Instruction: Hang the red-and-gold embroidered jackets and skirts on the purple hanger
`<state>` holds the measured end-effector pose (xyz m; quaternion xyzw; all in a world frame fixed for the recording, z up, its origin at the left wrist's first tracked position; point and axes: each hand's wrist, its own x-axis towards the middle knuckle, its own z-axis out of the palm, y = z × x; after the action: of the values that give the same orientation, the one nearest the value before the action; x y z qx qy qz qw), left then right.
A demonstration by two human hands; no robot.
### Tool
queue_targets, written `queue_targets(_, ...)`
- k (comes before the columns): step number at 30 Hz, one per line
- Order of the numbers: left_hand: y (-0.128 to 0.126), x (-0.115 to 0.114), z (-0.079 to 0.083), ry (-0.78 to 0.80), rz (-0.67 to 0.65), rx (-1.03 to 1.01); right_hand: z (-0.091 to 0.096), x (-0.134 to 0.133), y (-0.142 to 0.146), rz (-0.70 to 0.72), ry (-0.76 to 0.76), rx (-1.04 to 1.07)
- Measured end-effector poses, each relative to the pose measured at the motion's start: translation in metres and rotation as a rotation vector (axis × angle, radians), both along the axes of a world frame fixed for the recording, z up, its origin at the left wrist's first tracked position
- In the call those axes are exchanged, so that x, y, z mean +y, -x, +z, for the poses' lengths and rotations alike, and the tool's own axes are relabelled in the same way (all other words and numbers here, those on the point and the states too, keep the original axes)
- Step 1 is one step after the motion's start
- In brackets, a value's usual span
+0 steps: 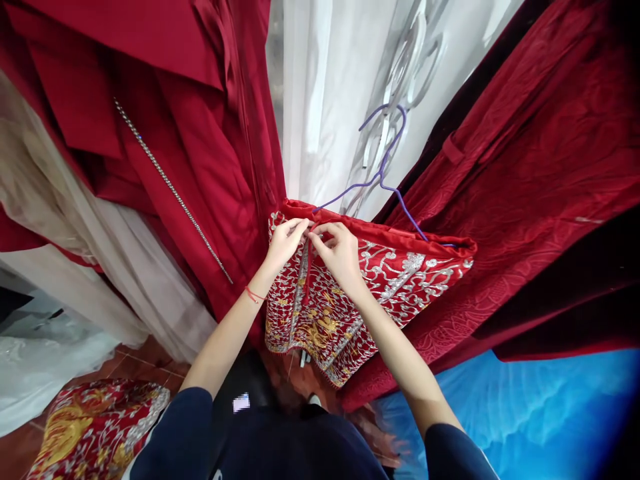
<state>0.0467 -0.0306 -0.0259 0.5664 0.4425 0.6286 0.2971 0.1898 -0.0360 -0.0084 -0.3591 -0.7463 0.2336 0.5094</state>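
Note:
A red skirt (395, 280) with silver and gold embroidery hangs in front of me on a purple wire hanger (381, 175). My left hand (285, 241) pinches the skirt's red waistband near its middle opening, fingers closed. My right hand (339, 252) pinches the same spot from the other side, fingertips pressed together on the fabric or a thin red tie there. The two hands nearly touch. A red string bracelet (254, 294) circles my left wrist.
Dark red garments (200, 133) hang at the left, one with a rhinestone trim (170, 190). White garments in plastic covers (340, 80) hang behind. Red velvet cloth (530, 187) fills the right. Another embroidered red piece (95, 427) lies low at the left; blue fabric (530, 420) at the lower right.

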Motion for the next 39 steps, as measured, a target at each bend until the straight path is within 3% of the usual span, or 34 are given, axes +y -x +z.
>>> queue_targets(4, -0.001, -0.003, -0.002, -0.075, 0.123, 0.048, -0.008, 0.006, 0.008, 0.21, 0.153, 0.119)
queue_targets(11, -0.004, 0.0, -0.011, -0.056, 0.13, 0.04, -0.019, 0.003, 0.021, -0.069, 0.003, 0.109)
queue_targets(13, -0.006, 0.001, -0.013, -0.059, 0.144, 0.045, -0.024, 0.004, 0.024, -0.045, 0.03, 0.172)
queue_targets(17, -0.01, 0.002, -0.01, -0.036, 0.16, 0.031, -0.033, 0.007, 0.023, 0.132, 0.147, 0.334)
queue_targets(21, -0.011, 0.002, 0.0, -0.018, 0.271, 0.065, -0.033, 0.005, 0.015, 0.243, 0.233, 0.377)
queue_targets(24, -0.007, 0.005, 0.001, -0.057, 0.291, 0.169, -0.03, 0.002, 0.009, 0.233, 0.236, 0.396)
queue_targets(29, -0.003, 0.01, -0.01, -0.186, 0.312, 0.339, -0.029, 0.001, 0.003, 0.194, 0.209, 0.473)
queue_targets(33, -0.004, 0.005, -0.014, -0.183, 0.371, 0.466, -0.028, 0.002, 0.002, 0.211, 0.216, 0.51)
queue_targets(39, -0.002, -0.021, -0.013, -0.164, 0.188, 0.402, -0.021, -0.004, 0.003, 0.257, 0.263, 0.439)
